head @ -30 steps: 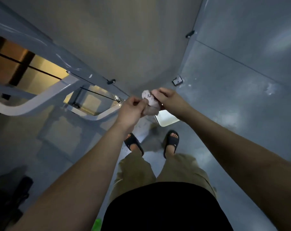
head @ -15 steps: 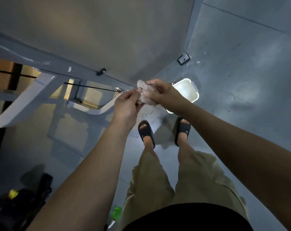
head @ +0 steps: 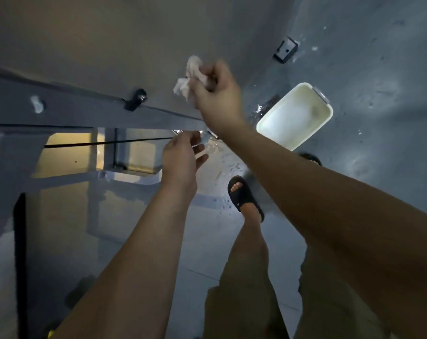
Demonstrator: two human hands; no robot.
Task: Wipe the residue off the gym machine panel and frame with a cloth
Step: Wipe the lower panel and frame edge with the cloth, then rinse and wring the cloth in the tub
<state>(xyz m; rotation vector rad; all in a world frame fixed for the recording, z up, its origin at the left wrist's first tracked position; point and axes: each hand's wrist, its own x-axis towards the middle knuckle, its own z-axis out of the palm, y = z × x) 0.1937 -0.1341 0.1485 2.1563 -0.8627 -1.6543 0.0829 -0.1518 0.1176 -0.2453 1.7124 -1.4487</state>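
Near the far panel [head: 109, 45], the right hand [head: 217, 94] now grips the cloth [head: 190, 77] alone; the left hand [head: 183, 157] has let go, fingers loose, so wiping looks ready to begin.

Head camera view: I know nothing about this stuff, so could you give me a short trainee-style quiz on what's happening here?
1. True or false: the left hand grips the cloth.
2. What stands on the floor, to the right of the right hand in the picture? A) a white tub B) a red bucket C) a spray bottle
3. Where is a pale smear not yet wiped?
Key: 1. False: the right hand grips it; the left is open and empty. 2. A. 3. On the grey frame beam, left of the black bolt.
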